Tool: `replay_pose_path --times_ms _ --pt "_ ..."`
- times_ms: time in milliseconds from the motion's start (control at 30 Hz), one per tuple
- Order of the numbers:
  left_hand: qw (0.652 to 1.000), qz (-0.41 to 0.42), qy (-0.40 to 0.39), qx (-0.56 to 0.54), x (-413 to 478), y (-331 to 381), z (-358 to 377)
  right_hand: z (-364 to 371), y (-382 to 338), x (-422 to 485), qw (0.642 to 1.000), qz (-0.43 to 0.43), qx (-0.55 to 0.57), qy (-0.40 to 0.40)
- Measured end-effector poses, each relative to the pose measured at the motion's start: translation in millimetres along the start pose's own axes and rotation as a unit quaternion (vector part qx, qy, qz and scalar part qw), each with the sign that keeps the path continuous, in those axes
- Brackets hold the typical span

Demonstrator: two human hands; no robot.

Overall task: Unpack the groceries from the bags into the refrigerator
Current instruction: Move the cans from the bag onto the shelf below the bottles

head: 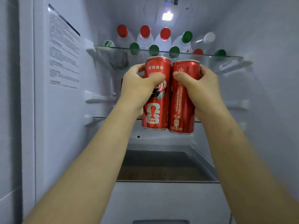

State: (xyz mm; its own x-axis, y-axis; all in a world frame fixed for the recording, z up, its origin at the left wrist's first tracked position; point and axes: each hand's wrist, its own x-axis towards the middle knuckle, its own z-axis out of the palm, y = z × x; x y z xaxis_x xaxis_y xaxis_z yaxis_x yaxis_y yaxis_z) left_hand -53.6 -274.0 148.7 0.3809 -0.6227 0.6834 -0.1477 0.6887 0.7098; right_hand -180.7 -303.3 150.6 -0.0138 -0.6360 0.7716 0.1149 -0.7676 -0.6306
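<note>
Beneath the glass shelf [210,54]; left hand [137,85], right hand [199,88] grip touching cans [157,110].

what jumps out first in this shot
Two red cans held side by side in mid-frame: the left hand grips the left can, the right hand the right can. Above them, bottles with red, green and white caps crowd the upper glass shelf under the fridge light.

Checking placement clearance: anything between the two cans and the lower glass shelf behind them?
Nothing visible. The left hand holds one red can, the right hand the other can, in front of the lower glass shelf; its middle is hidden behind them. Bottles lie on the upper shelf.
</note>
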Motion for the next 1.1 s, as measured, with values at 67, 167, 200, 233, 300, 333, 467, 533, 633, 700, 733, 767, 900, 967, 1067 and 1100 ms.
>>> replay_pose_path --times_ms 67,167,200,233,300,333,467,533,633,700,733,767,900,967,1067,1100 --pt "1.000 0.008 -0.004 0.010 12.0 -0.7 5.0 2.0 2.5 12.7 1.000 -0.002 -0.002 0.007" --pt "1.000 0.012 -0.005 0.010 27.4 -5.6 11.2 6.6 9.2 30.4 1.000 -0.002 -0.006 0.018" --pt "1.000 0.009 -0.002 0.011 32.4 -8.8 13.4 8.2 12.8 35.9 1.000 -0.004 -0.010 0.023" --pt "1.000 0.006 0.001 0.012 36.9 -12.4 15.3 9.6 16.6 40.9 0.999 -0.005 -0.017 0.028" --pt "1.000 -0.002 0.010 0.021 45.0 -20.8 18.5 11.9 24.9 49.7 0.999 -0.008 -0.037 0.028" --pt "1.000 -0.006 0.012 0.027 48.7 -25.0 19.6 12.6 29.4 53.9 0.999 -0.007 -0.046 0.024" --pt "0.999 -0.029 0.018 0.034 60.0 -40.0 22.2 14.1 45.3 67.1 0.997 0.005 -0.072 0.002" --pt "0.999 -0.035 0.021 0.033 63.9 -44.6 23.3 14.1 50.8 72.0 0.997 0.012 -0.073 -0.006" --pt "0.999 -0.028 0.014 0.043 65.0 -48.7 24.7 11.8 56.3 75.3 0.997 0.036 -0.068 -0.018" --pt "0.998 -0.026 0.001 0.048 65.9 -52.7 23.9 9.7 58.2 75.7 0.997 0.042 -0.065 -0.030" --pt "0.998 -0.027 -0.012 0.053 65.7 -53.8 23.0 8.3 58.3 75.4 0.996 0.045 -0.064 -0.039" --pt "0.997 -0.028 -0.028 0.067 65.7 -54.7 21.7 6.5 57.9 74.8 0.996 0.050 -0.063 -0.048" --pt "0.962 0.000 -0.058 0.265 65.0 -52.0 11.2 -6.1 61.0 66.9 0.988 0.081 -0.088 -0.097" --pt "0.947 -0.005 -0.070 0.314 64.1 -50.8 6.7 -12.5 66.4 61.7 0.986 0.091 -0.093 -0.105" --pt "0.946 -0.020 -0.094 0.310 65.7 -50.5 5.7 -15.1 71.6 59.8 0.985 0.111 -0.088 -0.099" --pt "0.944 -0.021 -0.097 0.316 67.7 -51.0 6.9 -14.6 72.3 61.0 0.985 0.111 -0.098 -0.092"
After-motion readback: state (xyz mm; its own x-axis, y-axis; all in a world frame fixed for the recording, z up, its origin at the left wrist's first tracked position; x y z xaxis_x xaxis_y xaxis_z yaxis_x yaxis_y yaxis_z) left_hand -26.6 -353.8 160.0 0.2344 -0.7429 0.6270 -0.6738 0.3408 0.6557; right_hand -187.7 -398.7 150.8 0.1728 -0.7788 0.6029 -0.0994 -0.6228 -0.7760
